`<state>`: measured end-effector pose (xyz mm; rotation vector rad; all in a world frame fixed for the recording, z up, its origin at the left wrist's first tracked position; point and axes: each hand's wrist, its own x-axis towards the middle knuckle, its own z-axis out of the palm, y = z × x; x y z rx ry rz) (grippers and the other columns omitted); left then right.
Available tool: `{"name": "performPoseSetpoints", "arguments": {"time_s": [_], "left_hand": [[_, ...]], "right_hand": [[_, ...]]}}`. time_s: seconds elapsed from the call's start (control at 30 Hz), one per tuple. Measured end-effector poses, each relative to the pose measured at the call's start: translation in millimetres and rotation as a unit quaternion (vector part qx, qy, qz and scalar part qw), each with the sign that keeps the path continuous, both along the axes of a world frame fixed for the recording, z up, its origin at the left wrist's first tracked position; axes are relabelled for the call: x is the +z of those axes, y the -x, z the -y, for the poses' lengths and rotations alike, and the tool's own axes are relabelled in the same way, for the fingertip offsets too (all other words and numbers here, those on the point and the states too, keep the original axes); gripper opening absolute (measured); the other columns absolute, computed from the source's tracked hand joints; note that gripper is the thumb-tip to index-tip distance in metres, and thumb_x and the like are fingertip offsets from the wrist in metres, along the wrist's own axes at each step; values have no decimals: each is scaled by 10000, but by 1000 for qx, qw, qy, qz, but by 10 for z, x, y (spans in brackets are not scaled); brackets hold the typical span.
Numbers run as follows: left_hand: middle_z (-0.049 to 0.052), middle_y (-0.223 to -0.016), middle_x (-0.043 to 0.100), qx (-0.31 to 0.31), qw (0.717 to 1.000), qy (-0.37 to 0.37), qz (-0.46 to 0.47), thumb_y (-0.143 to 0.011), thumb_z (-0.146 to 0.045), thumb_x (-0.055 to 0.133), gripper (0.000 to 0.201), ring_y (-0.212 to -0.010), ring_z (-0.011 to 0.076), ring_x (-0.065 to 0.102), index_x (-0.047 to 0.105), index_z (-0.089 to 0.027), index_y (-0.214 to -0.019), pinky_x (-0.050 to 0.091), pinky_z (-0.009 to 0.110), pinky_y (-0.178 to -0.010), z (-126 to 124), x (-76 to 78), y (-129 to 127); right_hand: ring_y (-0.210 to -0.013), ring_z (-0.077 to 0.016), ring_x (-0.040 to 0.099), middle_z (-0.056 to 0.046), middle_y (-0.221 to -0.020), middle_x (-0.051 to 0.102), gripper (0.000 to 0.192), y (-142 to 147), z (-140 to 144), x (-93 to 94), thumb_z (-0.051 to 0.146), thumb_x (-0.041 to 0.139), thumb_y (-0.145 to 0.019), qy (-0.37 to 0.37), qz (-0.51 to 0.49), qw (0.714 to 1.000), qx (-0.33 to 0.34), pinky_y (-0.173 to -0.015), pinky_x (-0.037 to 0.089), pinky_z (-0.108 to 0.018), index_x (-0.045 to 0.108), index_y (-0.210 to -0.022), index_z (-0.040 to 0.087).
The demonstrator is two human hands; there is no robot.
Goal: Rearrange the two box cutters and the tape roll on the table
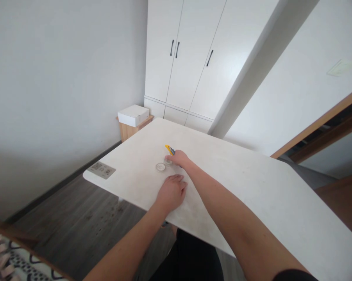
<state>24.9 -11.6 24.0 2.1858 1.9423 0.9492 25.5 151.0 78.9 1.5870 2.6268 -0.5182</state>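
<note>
The right hand (181, 159) covers part of a yellow utility knife (168, 148), which juts out toward 10 o'clock; whether the fingers grip it, one cannot tell. At its 9 o'clock, 1 clear ring (168, 161) touches the thumb; 1 ring-shaped roll (160, 167) lies just beside. The left hand (172, 192) rests released, fingers bent, at the knife's 6 o'clock on the white table (222, 164).

black legwear (193, 257) is worn (with a black sleeve (294, 275)).

1. White table (228, 164); bears the following.
2. Grey printed label (103, 170); lies at the left corner.
3. Round roll (160, 170); lies flat.
4. Second roll (168, 163); lies just beside it (partly covered by the right hand (179, 159)).
</note>
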Motion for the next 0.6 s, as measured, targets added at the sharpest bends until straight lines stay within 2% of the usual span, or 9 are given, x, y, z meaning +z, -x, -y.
{"name": "performPoseSetpoints", "arguments": {"time_s": [0.17,0.33,0.43,0.5,0.6], "left_hand": [[115,-1264,665,2,1000,4,4,-929,-223,494,253,-1193,250,584,735,-196,-998,424,441,-1046,3,4,-3],[109,-1253,666,2,1000,5,1,-922,-225,500,243,-1182,249,582,734,-191,-977,419,432,-1048,1,3,-7],[101,-1226,672,2,1000,6,0,-923,-225,497,234,-1164,246,584,728,-191,-937,421,428,-1038,7,23,-5],[98,-1194,678,4,1000,3,3,-921,-223,499,224,-1147,244,587,721,-192,-922,424,432,-1029,13,40,-6],[99,-1123,691,4,1000,-2,8,-905,-206,509,202,-1111,240,596,710,-189,-918,429,430,-1018,14,53,-13]], "right_hand": [[-1035,-297,675,-192,-1139,703,617,109,-87,-7,635,647,-789,-12,17,1000,8,-735,512,-309,677,-1142,130],[-1076,-301,653,-213,-1215,656,648,168,-97,-2,618,611,-816,-20,17,999,-25,-783,515,-337,622,-1240,128],[-1075,-280,647,-200,-1221,648,556,215,-53,46,524,566,-880,-52,-1,998,-27,-807,497,-330,584,-1264,122],[-1065,-264,646,-173,-1181,668,436,289,2,96,439,549,-906,-56,5,998,28,-810,482,-315,602,-1209,130],[-1070,-248,631,-118,-1171,677,327,450,116,164,383,595,-883,-58,28,983,169,-820,463,-301,625,-1133,174]]}}
